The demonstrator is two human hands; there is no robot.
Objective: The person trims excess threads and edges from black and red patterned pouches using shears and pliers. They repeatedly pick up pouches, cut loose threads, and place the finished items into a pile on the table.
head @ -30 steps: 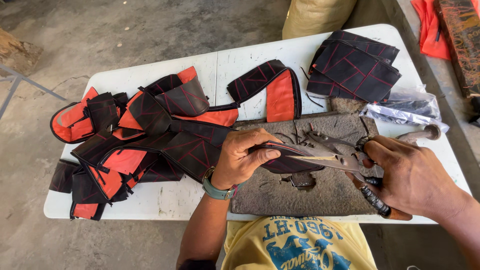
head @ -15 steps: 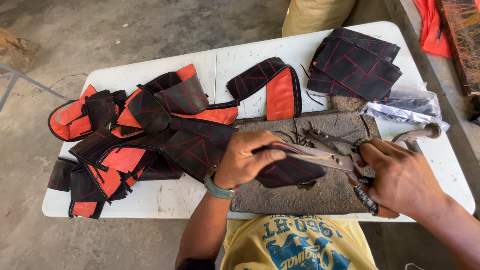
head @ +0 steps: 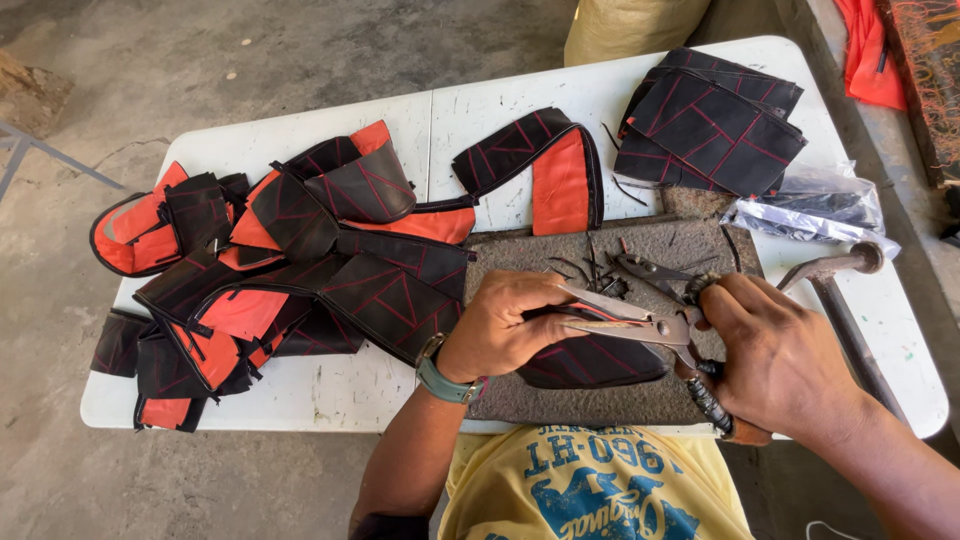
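Your left hand (head: 510,330) pinched a black leather piece with red stitched lines (head: 590,362) between thumb and fingers, holding it low over the dark grey rubbery work mat (head: 600,400) at the near edge of the white folding surface (head: 340,385). The grip of that hand was pressed together on the piece's upper edge. Your right hand (head: 785,355) was wrapped around the handles of a pair of metal scissors (head: 630,318), its grip clenched on them, with the blades pointing left across the leather piece and touching it just beside your left fingers. A second dark metal tool (head: 650,268) lay on the mat just beyond the scissors, among thin black trimmings.

To the left, a loose heap of black and orange stitched leather pieces (head: 270,270) covered the surface. One curved black and orange piece (head: 545,170) lay apart near the middle. At the far right sat a stack of black pieces with red stitching (head: 715,120), and beside it a clear plastic bag (head: 810,205); what it held could not be told. A metal hammer (head: 835,280) rested at the right edge.
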